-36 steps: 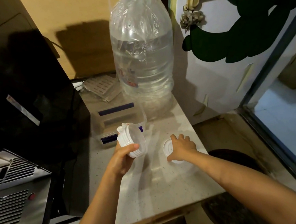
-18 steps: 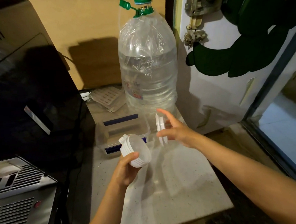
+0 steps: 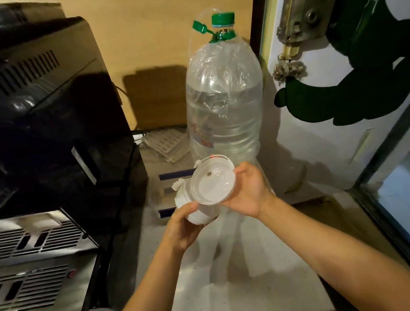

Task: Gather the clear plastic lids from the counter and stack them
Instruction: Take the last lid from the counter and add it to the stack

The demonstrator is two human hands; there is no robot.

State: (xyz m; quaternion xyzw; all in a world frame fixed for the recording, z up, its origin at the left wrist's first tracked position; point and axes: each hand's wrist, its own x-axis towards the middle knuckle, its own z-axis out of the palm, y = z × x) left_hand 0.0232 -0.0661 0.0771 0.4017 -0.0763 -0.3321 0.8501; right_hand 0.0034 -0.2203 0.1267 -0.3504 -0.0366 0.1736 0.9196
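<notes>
My left hand [image 3: 183, 226] grips a tilted stack of clear plastic lids [image 3: 198, 213] from below, held above the counter [image 3: 244, 286]. A single round clear lid [image 3: 212, 182] rests against the open top end of that stack, its flat face turned towards me. My right hand [image 3: 249, 190] holds this lid by its right rim, fingers curled behind it. Both hands hover in front of the big water bottle. No other loose lid shows on the counter.
A large clear water bottle [image 3: 224, 110] with a green cap stands at the back. A clear box with blue strips [image 3: 168, 194] sits behind the hands. A black appliance [image 3: 44, 123] and a metal vented unit [image 3: 34, 264] fill the left. A white door [image 3: 330, 122] is on the right.
My right hand lifted a lid off the counter, carried it left and pressed it onto the end of the stack in my left hand. The view tilted upward.
</notes>
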